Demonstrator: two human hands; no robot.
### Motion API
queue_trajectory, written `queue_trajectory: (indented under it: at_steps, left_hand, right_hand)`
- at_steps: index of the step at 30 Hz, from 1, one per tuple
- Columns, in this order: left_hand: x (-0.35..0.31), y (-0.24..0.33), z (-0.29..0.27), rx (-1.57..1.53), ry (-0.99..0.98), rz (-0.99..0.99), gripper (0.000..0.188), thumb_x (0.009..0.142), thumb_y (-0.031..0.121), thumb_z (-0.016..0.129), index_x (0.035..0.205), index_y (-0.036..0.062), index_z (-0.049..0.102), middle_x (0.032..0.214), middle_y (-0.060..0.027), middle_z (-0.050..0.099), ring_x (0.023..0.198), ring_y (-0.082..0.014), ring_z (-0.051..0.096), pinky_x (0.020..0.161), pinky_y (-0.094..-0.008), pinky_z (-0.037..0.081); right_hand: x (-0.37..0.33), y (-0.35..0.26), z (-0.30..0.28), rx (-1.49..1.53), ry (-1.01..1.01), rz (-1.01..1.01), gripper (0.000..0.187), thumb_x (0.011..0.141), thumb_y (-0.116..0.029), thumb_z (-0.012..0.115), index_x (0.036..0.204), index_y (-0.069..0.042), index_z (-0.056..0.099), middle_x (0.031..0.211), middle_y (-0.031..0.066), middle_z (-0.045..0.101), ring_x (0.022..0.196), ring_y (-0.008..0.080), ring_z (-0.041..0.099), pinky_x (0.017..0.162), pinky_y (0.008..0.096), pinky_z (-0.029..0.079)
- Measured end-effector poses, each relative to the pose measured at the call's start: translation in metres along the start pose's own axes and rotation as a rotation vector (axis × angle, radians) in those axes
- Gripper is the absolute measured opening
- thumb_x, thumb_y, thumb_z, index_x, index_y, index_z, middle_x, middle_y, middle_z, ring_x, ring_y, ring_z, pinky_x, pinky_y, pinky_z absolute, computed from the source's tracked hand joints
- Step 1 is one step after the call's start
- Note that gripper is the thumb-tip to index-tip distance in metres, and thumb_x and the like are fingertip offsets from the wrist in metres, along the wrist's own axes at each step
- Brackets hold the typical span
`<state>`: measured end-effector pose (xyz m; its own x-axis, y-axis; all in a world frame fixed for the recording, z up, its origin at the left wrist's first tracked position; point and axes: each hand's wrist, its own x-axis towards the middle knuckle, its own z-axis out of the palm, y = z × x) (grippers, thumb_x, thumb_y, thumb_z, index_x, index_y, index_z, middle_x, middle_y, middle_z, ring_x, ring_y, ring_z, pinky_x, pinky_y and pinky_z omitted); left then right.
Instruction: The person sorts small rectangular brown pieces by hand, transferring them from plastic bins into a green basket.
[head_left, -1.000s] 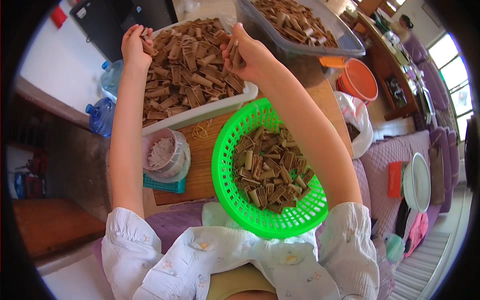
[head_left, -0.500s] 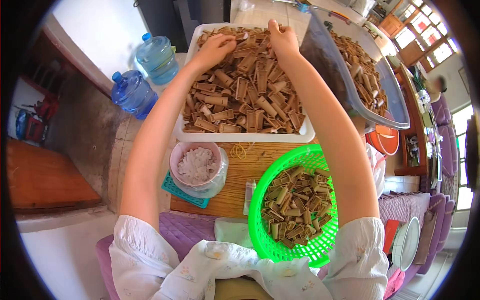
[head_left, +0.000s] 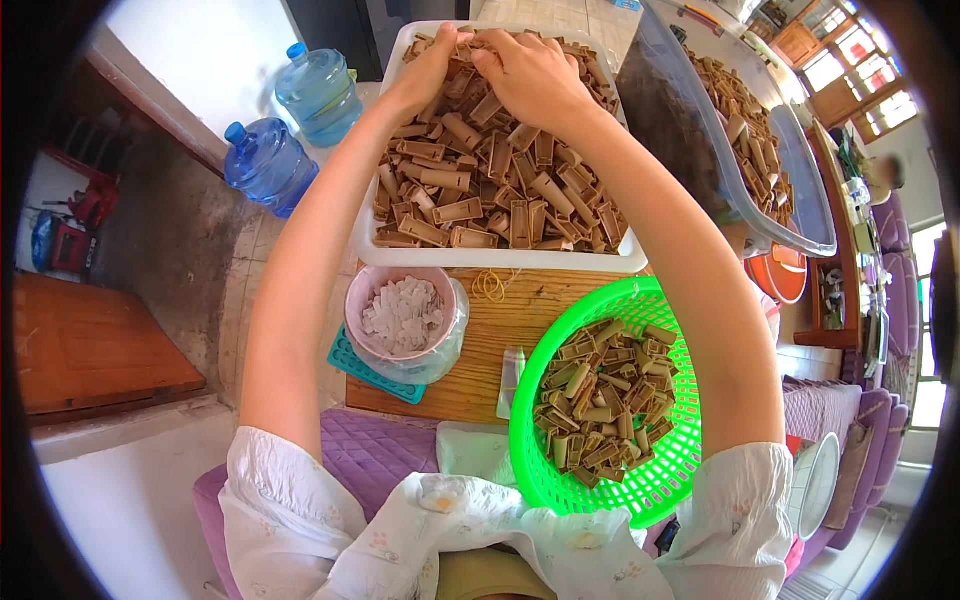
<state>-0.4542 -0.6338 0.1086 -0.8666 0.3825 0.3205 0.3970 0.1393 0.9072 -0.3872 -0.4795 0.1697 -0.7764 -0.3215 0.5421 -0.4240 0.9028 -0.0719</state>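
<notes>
I hold my left hand [head_left: 437,68] and right hand [head_left: 528,78] partly curled, any grip I cannot tell, at brown trough-shaped pieces [head_left: 500,160] in the far white tray [head_left: 500,261], presumably walled to contain them.

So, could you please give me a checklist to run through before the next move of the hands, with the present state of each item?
1. Hands at the pieces: ok. The left hand and right hand are close together at the far part of the white tray.
2. Firm grip: cannot tell. The fingertips do not show clearly enough.
3. Tray well stocked: ok. Brown pieces are heaped in it.
4. Green basket upright: not ok. It looks tilted, with brown pieces inside.
5. Pink tub standing steady: cannot tell. It stands partly over a teal base.
6. Wooden table uncluttered: not ok. Yellow bands lie near the tray.
</notes>
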Motion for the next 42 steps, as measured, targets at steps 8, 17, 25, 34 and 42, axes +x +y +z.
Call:
queue_trajectory:
  at_steps: [8,17,25,34,42]
  left_hand:
    - [-0.009,0.019,0.016,0.329,0.068,-0.049,0.072,0.085,0.063,0.007,0.13,0.018,0.042,0.137,-0.0099,0.035,0.129,-0.031,0.027,0.102,-0.0554,0.007]
    - [-0.031,0.184,0.02,-0.055,-0.216,-0.107,0.05,0.092,0.045,0.033,0.115,0.0021,0.042,0.118,-0.0112,0.045,0.112,-0.0234,0.043,0.096,-0.0411,0.033]
    - [-0.139,0.211,0.133,0.625,-0.932,0.745,0.009,0.077,0.012,0.053,0.078,0.0029,0.054,0.069,-0.0118,0.058,0.066,-0.0297,0.059,0.056,-0.0374,0.047]
    - [-0.185,0.135,0.223,1.022,-1.03,0.338,0.023,0.069,0.01,0.059,0.09,0.0014,0.059,0.071,-0.0106,0.064,0.067,-0.0246,0.064,0.056,-0.035,0.051]
    - [-0.182,0.123,0.241,0.441,-0.767,0.633,0.023,0.073,0.019,0.065,0.089,0.0091,0.05,0.08,-0.0083,0.052,0.076,-0.0264,0.058,0.06,-0.0389,0.049]
  right_hand:
    - [-0.038,-0.005,-0.088,0.348,-0.178,0.202,0.036,0.092,-0.032,0.036,0.12,-0.01,0.044,0.096,0.0185,0.06,0.093,0.0343,0.057,0.082,0.0375,0.043]
    - [-0.212,0.003,-0.198,0.481,-0.291,0.424,0.031,0.09,-0.021,0.041,0.111,-0.001,0.05,0.1,0.0157,0.058,0.098,0.0302,0.054,0.086,0.0366,0.039]
    - [-0.308,-0.005,-0.238,0.217,-0.356,0.729,0.029,0.079,-0.016,0.06,0.104,-0.004,0.055,0.106,0.015,0.055,0.1,0.032,0.051,0.085,0.0362,0.041]
    - [-0.34,-0.005,-0.156,0.078,-0.471,0.727,0.019,0.073,-0.018,0.063,0.084,-0.002,0.059,0.083,0.0172,0.054,0.087,0.033,0.054,0.075,0.0417,0.043]
    - [-0.325,-0.002,-0.172,-0.126,-0.811,0.927,0.037,0.069,-0.04,0.069,0.074,-0.004,0.063,0.071,0.0141,0.063,0.07,0.029,0.062,0.059,0.0387,0.049]
